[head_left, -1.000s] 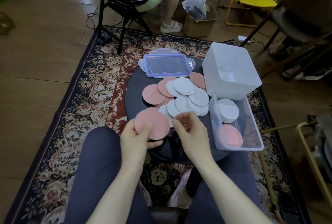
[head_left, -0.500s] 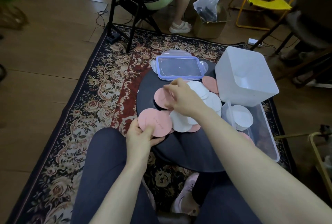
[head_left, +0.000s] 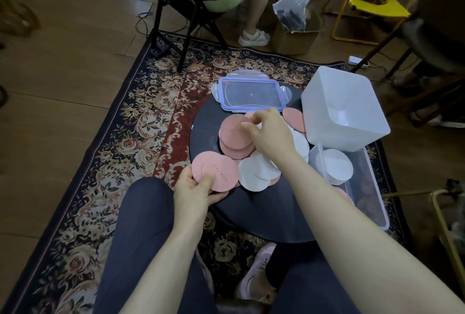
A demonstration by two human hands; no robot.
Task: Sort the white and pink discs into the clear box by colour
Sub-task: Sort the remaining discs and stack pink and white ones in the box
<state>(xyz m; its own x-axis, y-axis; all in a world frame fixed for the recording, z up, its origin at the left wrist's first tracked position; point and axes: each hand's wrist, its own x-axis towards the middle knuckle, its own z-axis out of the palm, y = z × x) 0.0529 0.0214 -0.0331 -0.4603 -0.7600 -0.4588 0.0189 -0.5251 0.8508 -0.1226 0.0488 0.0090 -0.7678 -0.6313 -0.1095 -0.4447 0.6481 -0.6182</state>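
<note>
**Picking up more pink discs**

The left hand [head_left: 195, 187] grips a pink disc [head_left: 216, 174] at the table's near edge. The right hand [head_left: 270, 132] pinches another pink one [head_left: 232, 130] on the pile. Next, it likely must lift cleanly. The discs look flat, thin, round. The clear box [head_left: 372, 187] sits right, holding some.

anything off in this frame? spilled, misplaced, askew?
Nothing spilled or damaged. The clear box overhangs the round table's right edge and could tip. The loose pile is still mixed pink and white. Left hand holds a pink disc; right hand is on another.
</note>
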